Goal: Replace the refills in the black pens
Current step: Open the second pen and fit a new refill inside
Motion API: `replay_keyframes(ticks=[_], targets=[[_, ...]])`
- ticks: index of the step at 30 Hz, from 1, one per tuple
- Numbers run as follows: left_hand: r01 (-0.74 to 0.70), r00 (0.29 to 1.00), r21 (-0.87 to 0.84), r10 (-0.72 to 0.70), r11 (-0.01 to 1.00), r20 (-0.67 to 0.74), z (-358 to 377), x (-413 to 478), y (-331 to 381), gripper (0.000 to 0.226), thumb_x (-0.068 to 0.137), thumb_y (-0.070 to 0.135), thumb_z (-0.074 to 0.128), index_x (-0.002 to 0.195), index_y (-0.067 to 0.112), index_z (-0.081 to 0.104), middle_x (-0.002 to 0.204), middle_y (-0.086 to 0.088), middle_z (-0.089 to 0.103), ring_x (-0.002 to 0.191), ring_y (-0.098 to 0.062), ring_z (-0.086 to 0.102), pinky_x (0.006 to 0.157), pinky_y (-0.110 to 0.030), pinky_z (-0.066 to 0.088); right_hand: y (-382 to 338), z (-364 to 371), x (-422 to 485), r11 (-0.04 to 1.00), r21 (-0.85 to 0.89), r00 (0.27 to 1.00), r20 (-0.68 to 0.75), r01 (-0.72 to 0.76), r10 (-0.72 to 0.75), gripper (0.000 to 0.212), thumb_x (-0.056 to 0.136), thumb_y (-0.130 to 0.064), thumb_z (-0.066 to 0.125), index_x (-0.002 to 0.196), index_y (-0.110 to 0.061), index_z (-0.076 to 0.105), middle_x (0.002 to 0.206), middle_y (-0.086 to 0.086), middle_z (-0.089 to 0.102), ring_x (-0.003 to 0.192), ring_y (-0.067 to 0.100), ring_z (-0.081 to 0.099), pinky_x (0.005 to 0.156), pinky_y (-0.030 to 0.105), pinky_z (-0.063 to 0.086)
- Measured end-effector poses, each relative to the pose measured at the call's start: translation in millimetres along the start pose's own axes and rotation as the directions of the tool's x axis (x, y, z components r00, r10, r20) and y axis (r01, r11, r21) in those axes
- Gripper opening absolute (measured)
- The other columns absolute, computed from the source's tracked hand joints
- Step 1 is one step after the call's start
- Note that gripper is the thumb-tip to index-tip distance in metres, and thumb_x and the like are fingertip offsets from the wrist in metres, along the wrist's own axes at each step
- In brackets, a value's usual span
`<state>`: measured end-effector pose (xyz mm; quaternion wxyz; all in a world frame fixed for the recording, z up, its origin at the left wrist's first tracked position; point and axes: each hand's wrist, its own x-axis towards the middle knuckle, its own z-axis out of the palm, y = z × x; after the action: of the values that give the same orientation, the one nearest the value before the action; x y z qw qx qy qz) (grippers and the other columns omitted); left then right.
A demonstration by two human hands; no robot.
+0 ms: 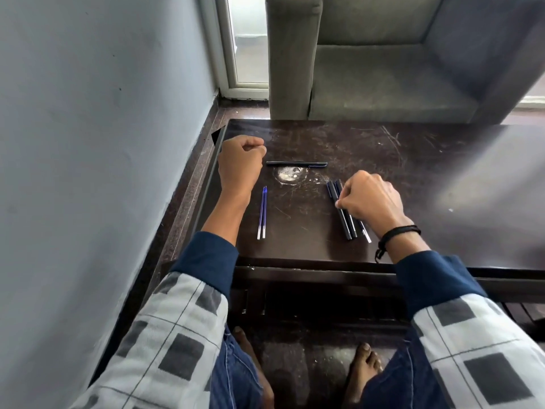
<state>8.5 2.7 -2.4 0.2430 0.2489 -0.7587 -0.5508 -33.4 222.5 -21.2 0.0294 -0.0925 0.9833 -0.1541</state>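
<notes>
Table [413,160]: dark, scratched.
Right hand [370,199]: grip seemingly pinching the black pen bundle [345,222], 3 o'clock.
Left hand [240,163]: grip curled, empty, 10 o'clock.
Lone black pen [296,164]: 12 o'clock.
Blue refills [262,214]: two, 9 o'clock, unfitted.
Progress: likely early; swaps remain.

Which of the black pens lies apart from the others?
The crosswise pen beyond the white stain; the other pens lie together at the right hand.

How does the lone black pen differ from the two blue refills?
The lone black pen lies crosswise; the blue refills point away from the person. The pen is black and thicker; the refills are thin, blue with clear ends. Both lie flat on the table, untouched.
</notes>
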Motion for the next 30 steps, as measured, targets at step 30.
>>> replay_keyframes(ticks=[30], targets=[[0.057, 0.972, 0.065, -0.07, 0.996, 0.222, 22, -3, -8, 0.013, 0.081, 0.016, 0.075, 0.075, 0.027, 0.075, 0.079, 0.005, 0.075, 0.068, -0.008, 0.069, 0.086, -0.038, 0.06, -42, 20, -3, 0.962, 0.272, 0.99, 0.127, 0.032, -0.068, 0.023, 0.085, -0.021, 0.07, 0.109, -0.021, 0.071, 0.103, 0.004, 0.074, 0.096, 0.026, 0.069, 0.082, 0.033, 0.053]])
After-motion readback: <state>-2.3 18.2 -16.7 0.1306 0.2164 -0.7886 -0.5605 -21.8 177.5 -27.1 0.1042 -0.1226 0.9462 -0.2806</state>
